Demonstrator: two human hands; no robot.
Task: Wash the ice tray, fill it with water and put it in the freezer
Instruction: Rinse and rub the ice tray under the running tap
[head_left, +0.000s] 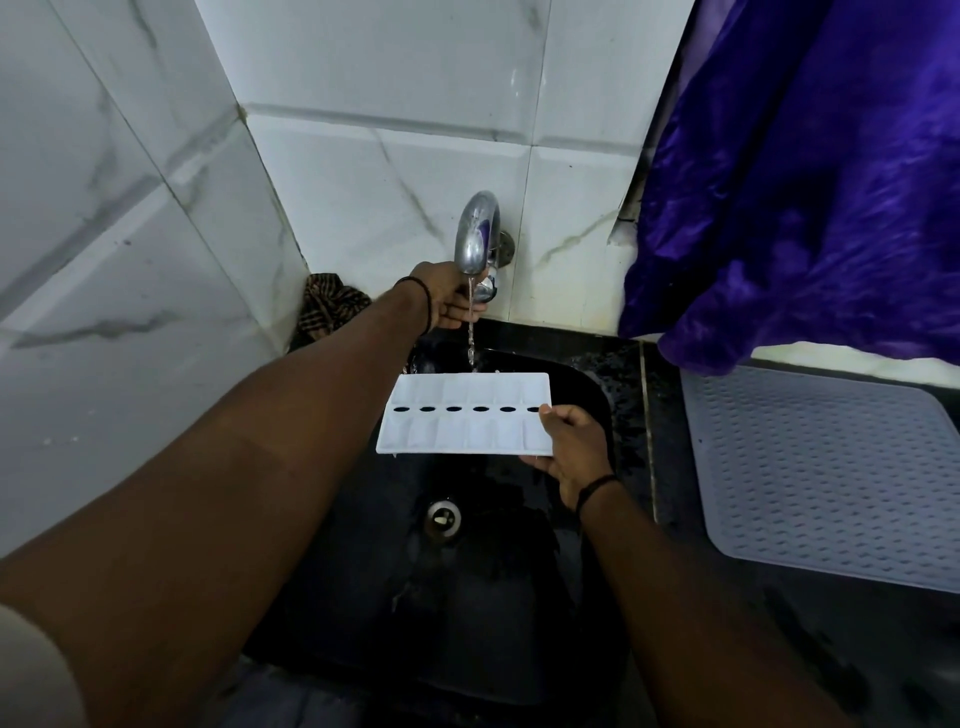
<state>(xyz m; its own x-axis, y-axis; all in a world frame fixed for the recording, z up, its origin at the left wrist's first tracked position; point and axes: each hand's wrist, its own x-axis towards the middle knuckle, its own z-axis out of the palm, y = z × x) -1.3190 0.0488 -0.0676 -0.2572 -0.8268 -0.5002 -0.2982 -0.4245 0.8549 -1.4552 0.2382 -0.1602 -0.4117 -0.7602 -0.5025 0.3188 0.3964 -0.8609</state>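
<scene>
Black sink (592, 395) fills the middle, wet counter to its right with a grey ribbed mat (831, 478), purple cloth (810, 171) hanging over the far right corner, striped rag (332, 306) wedged in the back left corner.

Ice tray (470, 414) is held level over the sink, cups up, just below the tap (477, 234). Thin stream (471, 338) lands right at the tray's far edge, not clearly in a cup.

Right hand (569, 441) pinches the tray's right end only: thumb on top, fingers underneath. Left end is unsupported. Left hand (454, 301) reaches behind the stream to the tap's knob (485, 288), fingers curled at it; can't tell how firmly it grips.

Risks, as I read it:
- One-end hold: as cups fill, weight will likely tip the left end down and dump water, or twist the tray out of the pinch.
- Stream on the rim: likely splashes off into the sink, fills unevenly.
- Opening the tap too far: spray onto counter and cloth.
- Wet fingers, slick plastic: slip into the sink.
</scene>
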